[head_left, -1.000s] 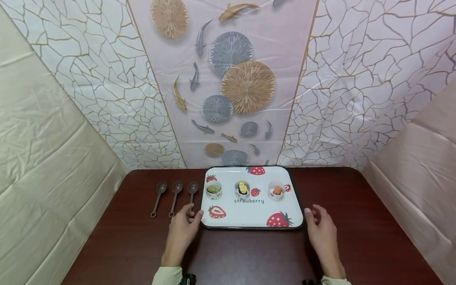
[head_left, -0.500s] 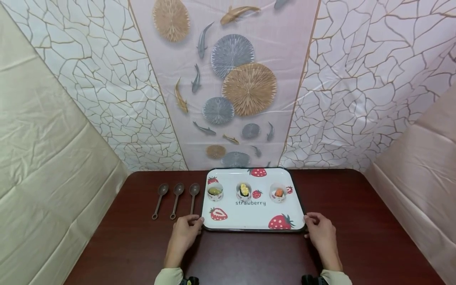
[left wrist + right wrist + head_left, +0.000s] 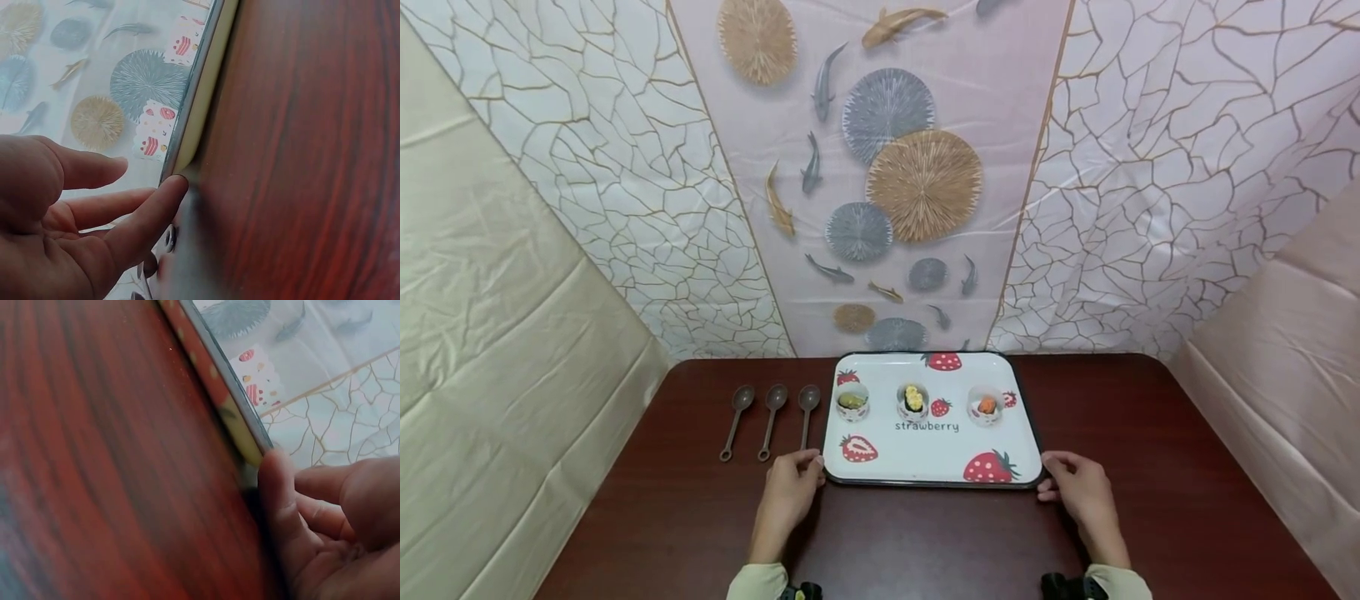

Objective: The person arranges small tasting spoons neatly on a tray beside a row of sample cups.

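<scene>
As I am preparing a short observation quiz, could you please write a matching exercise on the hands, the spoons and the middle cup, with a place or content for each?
Things:
1. Left hand
2. Three spoons
3. Middle cup
4. Right hand

Places or contents:
A. Holds yellow-topped food
B. At the tray's near right corner
C. At the tray's near left corner
D. Lying in a row on the table

Pairs: 1-C, 2-D, 3-A, 4-B

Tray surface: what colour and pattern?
The tray is white with printed red strawberries, dark-edged; clearest in the head view.
</scene>
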`<state>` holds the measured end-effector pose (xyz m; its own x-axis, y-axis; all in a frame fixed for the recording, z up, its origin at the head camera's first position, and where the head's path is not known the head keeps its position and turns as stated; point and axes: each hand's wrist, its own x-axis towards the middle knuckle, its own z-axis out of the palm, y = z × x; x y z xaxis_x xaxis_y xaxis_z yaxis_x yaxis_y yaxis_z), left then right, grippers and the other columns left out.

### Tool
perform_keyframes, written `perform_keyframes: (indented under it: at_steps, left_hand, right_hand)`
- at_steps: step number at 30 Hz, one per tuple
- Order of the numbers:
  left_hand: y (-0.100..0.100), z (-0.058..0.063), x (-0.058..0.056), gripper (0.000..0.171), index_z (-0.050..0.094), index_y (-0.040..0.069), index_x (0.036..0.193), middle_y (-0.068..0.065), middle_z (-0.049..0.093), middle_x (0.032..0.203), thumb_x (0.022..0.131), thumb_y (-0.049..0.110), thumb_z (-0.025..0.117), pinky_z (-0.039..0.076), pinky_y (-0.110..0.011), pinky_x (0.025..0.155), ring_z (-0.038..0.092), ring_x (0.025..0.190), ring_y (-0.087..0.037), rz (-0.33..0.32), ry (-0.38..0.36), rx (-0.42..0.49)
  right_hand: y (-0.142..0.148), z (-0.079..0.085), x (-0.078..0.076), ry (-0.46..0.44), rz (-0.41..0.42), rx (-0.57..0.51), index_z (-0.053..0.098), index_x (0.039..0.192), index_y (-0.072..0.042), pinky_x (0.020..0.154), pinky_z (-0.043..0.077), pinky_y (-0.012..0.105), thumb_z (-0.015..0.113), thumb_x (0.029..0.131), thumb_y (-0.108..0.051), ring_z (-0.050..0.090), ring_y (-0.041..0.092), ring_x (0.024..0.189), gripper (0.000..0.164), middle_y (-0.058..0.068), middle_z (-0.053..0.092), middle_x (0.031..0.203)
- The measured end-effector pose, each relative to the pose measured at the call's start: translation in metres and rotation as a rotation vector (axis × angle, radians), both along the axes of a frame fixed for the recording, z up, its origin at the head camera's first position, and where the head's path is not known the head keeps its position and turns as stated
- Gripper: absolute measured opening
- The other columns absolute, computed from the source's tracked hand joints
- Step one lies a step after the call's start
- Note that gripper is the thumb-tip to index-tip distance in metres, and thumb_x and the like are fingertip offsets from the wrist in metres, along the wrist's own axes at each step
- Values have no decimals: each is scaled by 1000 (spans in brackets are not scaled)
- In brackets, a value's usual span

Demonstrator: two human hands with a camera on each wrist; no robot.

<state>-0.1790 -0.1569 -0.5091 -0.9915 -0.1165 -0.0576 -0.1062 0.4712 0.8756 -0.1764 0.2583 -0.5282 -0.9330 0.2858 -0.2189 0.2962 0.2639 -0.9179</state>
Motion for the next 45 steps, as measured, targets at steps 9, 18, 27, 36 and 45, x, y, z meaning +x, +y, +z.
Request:
perform_keyframes:
  at_steps: [9,18,27,36,45]
  left_hand:
    - [2,5,-3,30,72,-5,126,-9,77,94,104,15,65,57,-31,66,72,78,-16,40,70,-71]
    - [-9,25,-7,27,77,6,121,-3,78,98,105,24,67,53,-34,65,68,79,-13,99,103,-181]
    - [-29,20,-16,23,77,6,117,-5,77,82,104,23,69,49,-32,55,64,59,-13,142,64,-195]
    - [-35,3,-15,26,79,2,107,-1,76,75,97,26,78,52,-33,54,67,57,-12,198,-25,-215]
    - [-37,0,-18,29,80,4,102,-4,77,81,92,31,83,54,-43,64,66,62,-16,191,-52,-307]
  right_hand:
    - [5,-2,-6,3,12,-26,56,138,15,60,62,30,59,110,-17,68,14,60,43,5,67,72]
    - [8,-2,-10,21,-9,39,62,135,11,61,63,31,60,108,-20,71,15,60,41,5,69,74]
    - [12,-5,-9,24,-15,37,63,133,13,61,63,31,61,107,-19,70,14,61,40,3,71,75]
    - [7,-8,-6,16,-3,40,63,133,12,60,63,32,61,107,-18,71,16,59,40,4,70,74]
    - [5,-9,-3,9,-4,34,63,133,11,59,63,33,62,108,-20,70,16,60,40,4,70,73]
